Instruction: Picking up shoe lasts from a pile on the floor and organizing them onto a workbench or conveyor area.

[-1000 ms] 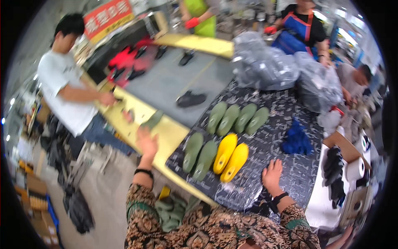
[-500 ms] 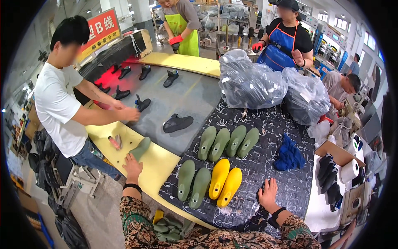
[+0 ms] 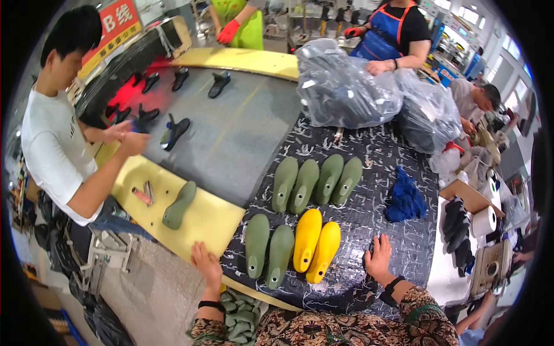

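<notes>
My left hand [image 3: 206, 265] rests with its fingers spread on the near edge of the yellow board, holding nothing. A single green shoe last [image 3: 180, 205] lies on that board, beyond my fingers and apart from them. My right hand [image 3: 378, 258] lies flat and open on the black patterned cover [image 3: 358, 277], also without anything in it. Between my hands stand two green shoe lasts [image 3: 269, 251] beside a yellow pair [image 3: 315, 245]. Farther back is a row of several green lasts [image 3: 316, 183]. A crumpled blue cloth [image 3: 405, 197] lies beyond my right hand.
A co-worker in white [image 3: 55, 138] stands at the left, handling something dark. Black shoes [image 3: 175, 132] sit on the grey belt [image 3: 231, 127]. Stuffed clear plastic bags [image 3: 349, 86] fill the far right. More green lasts [image 3: 241, 317] are heaped below the table edge. A pink-and-metal tool [image 3: 143, 194] lies left.
My left hand has come off the green last and drawn back to the board's near edge. The nearest black shoe has left the belt. The co-worker's hands have pulled back. The view has shifted.
</notes>
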Demonstrator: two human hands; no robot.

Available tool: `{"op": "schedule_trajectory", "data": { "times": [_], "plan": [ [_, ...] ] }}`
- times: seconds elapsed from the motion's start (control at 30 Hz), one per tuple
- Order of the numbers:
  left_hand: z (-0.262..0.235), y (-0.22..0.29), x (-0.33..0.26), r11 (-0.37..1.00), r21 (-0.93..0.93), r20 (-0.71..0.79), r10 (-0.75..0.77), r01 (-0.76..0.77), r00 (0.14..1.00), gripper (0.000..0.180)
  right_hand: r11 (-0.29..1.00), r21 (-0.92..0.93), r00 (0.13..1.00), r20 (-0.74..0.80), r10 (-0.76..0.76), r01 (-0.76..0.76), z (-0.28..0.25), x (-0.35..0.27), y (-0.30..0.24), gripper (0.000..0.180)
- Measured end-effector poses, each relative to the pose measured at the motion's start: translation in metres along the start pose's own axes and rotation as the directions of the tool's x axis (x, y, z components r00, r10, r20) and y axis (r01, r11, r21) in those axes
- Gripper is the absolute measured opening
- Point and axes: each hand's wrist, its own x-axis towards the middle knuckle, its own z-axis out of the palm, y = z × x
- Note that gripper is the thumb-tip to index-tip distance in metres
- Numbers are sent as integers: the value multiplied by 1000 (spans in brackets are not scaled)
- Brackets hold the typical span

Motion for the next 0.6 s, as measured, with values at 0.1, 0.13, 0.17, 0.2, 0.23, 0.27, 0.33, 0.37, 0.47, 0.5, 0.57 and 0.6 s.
{"op": "schedule_trajectory", "data": {
  "times": [0.1,0.13,0.17,0.2,0.23,0.27,0.33,0.37,0.47,0.5,0.57,0.6],
  "plan": [
    [1,13,7,1000,-24,-37,-12,11,999,48,997,-66,999,0,32,-32,0,-5,6,55],
    [2,10,8,1000,-20,-35,-14,13,999,48,998,-64,1000,3,31,-31,0,-4,3,55],
    [3,6,6,1000,-3,-28,-17,16,999,48,998,-63,1000,13,28,-27,-1,-3,2,55],
    [5,3,6,1000,12,-20,-15,15,1000,47,998,-64,999,21,29,-28,1,-2,2,55],
    [5,2,3,1000,9,-4,-2,2,1000,47,998,-56,1000,17,19,-18,-1,-3,2,55],
    [6,0,2,1000,1,-48,5,-5,999,47,997,-65,999,22,40,-39,-2,-2,1,55],
    [8,-6,-4,1000,-14,-81,23,-25,996,46,999,-36,997,61,37,-35,-3,0,-2,55],
    [12,-10,-6,998,-20,-116,50,-52,992,47,998,-34,996,77,54,-51,-3,0,0,55],
    [9,-8,-7,998,-21,-83,51,-53,995,46,993,-53,988,111,110,-105,-2,-1,2,54],
    [1,-2,-4,998,-50,-67,35,-38,997,46,997,-27,994,79,80,-78,-1,0,5,53],
    [-5,3,-2,996,-87,-71,30,-36,997,45,997,-5,995,62,72,-71,-6,5,2,53],
    [-5,4,-5,996,-86,-71,24,-30,997,45,998,-11,996,62,68,-67,-6,2,3,53]
  ]
}}
